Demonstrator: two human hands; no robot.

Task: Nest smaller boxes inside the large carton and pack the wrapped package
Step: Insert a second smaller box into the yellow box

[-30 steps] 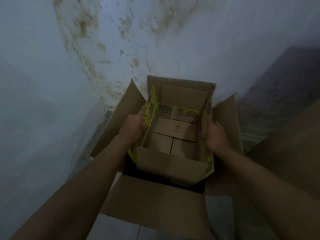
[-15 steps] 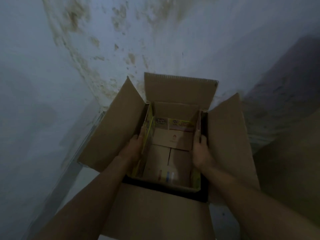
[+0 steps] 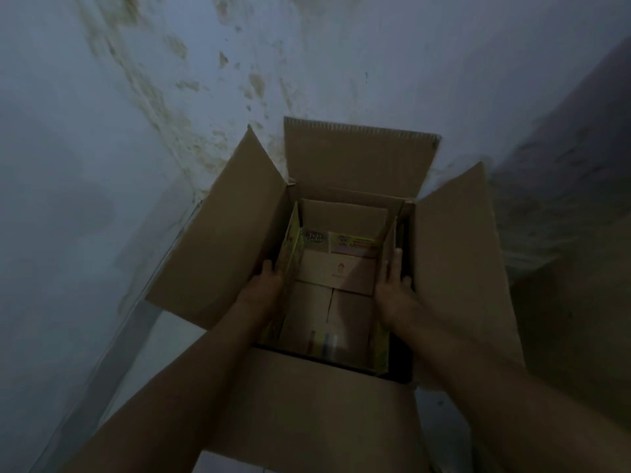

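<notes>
Dim room, seen from above. A large carton (image 3: 454, 254) stands on a pale floor (image 3: 164, 339) in the corner where two bluish-white walls (image 3: 341, 56) meet; the plaster carries yellow-brown stains (image 3: 160, 107) running down toward the corner. All four carton flaps are open: one stands up against the far wall, one spreads to each side, and the near one lies toward the viewer. A dark shadow covers the wall and floor at the right.

A smaller box (image 3: 345, 220) with yellow printed outer faces sits inside the carton, its own flaps upright; its plain brown bottom flaps are visible within. The left hand (image 3: 264, 288) lies flat against the outside of the box's left wall, fingers extended downward between box and carton. The right hand (image 3: 396, 291) presses likewise on the right wall. Together the open palms clamp the box between them; neither hand curls closed. The wrapped package is not visible.
</notes>
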